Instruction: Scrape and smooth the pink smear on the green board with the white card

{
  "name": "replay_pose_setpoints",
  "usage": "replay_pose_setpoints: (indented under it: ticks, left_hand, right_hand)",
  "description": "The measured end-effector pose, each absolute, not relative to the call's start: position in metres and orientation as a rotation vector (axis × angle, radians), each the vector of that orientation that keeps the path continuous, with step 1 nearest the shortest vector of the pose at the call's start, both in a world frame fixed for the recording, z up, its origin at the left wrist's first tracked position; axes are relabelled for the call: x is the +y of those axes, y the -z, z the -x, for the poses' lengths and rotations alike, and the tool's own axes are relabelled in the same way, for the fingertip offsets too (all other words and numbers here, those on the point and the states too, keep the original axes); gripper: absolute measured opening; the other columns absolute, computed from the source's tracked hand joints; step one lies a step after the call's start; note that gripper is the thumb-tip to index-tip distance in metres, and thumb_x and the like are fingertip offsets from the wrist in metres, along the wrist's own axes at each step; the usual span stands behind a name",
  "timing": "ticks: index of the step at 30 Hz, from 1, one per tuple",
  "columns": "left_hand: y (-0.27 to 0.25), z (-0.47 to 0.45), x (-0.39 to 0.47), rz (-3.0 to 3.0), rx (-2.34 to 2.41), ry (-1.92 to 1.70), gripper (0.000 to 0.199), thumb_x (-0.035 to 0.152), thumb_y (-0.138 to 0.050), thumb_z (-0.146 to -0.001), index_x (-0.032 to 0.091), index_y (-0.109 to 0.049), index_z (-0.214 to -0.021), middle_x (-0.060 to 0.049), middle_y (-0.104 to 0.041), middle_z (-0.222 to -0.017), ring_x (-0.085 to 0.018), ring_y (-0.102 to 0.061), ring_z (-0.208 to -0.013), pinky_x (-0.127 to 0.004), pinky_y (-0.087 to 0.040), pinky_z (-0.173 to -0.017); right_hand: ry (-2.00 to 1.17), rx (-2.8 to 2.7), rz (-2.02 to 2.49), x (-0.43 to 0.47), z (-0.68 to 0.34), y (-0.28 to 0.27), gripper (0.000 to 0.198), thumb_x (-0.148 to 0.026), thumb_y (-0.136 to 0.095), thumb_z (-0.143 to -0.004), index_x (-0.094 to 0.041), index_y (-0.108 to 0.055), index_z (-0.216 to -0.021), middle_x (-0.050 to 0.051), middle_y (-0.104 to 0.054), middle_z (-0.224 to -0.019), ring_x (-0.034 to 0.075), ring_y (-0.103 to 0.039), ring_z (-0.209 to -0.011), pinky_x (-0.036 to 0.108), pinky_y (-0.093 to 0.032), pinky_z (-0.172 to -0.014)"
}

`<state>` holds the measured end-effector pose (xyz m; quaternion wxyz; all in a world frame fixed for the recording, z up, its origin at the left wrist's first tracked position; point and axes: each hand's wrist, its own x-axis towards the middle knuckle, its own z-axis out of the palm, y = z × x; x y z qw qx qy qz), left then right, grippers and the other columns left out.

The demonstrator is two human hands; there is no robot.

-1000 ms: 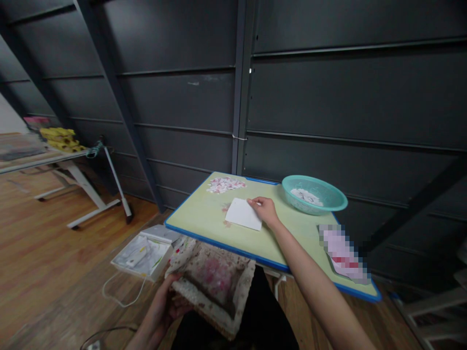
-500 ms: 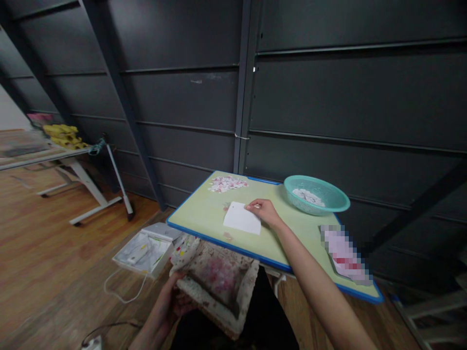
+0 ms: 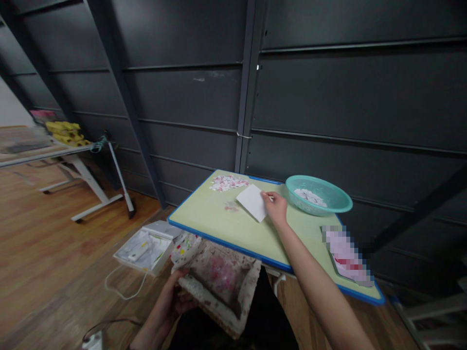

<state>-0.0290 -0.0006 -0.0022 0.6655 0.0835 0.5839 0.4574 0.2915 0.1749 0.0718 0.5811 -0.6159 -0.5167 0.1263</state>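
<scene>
My left hand (image 3: 177, 294) grips the left side of a shallow, stained foam tray (image 3: 215, 296), tilted above my lap below the table's front edge. Pinkish-red marks cover the tray's inner floor. Pinched in my right hand (image 3: 275, 206) is the right corner of a white sheet of paper (image 3: 253, 201), held just over the pale yellow table (image 3: 204, 214) with its blue rim. Red-grey smudges (image 3: 231, 206) show on the tabletop left of the paper. Behind it lies a pile of small white-and-pink pieces (image 3: 228, 183).
A turquoise plastic basin (image 3: 335, 197) with white pieces in it stands at the table's back right. A pixelated pinkish item (image 3: 345, 255) lies by the right edge. An open white box (image 3: 146, 250) with a cable sits lower left; another table (image 3: 78, 170) stands far left.
My right hand has moved the paper to the right and back, turning it and uncovering the smudges on the tabletop. My left hand and the tray have barely moved.
</scene>
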Motion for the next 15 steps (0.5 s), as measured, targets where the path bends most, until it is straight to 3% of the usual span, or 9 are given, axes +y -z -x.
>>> replay_pose_setpoints:
  ticks: [6, 15]
  left_hand:
    - [0.004, 0.031, 0.000, -0.240, 1.308, -1.057, 0.019, 0.033, -0.069, -0.087, 0.016, -0.059, -0.085, 0.002, -0.059, -0.056, -0.015, -0.059, -0.044, -0.038, -0.064, -0.056]
    - [-0.008, 0.026, 0.000, -0.232, 1.370, -1.043, 0.013, 0.027, -0.066, -0.088, 0.015, -0.060, -0.091, -0.005, -0.069, -0.069, -0.022, -0.070, -0.056, -0.041, -0.065, -0.060]
  right_hand:
    - [-0.059, -1.300, 1.706, 0.178, -0.299, -0.065, 0.042, -0.046, -0.048, -0.090, -0.016, -0.077, -0.089, 0.016, -0.077, -0.087, 0.028, -0.067, -0.080, 0.034, -0.042, -0.071]
    - [-0.100, -1.333, 1.755, 0.175, -0.294, -0.069, 0.036, -0.041, -0.053, -0.090, -0.017, -0.078, -0.084, 0.015, -0.078, -0.086, 0.028, -0.068, -0.082, 0.033, -0.043, -0.071]
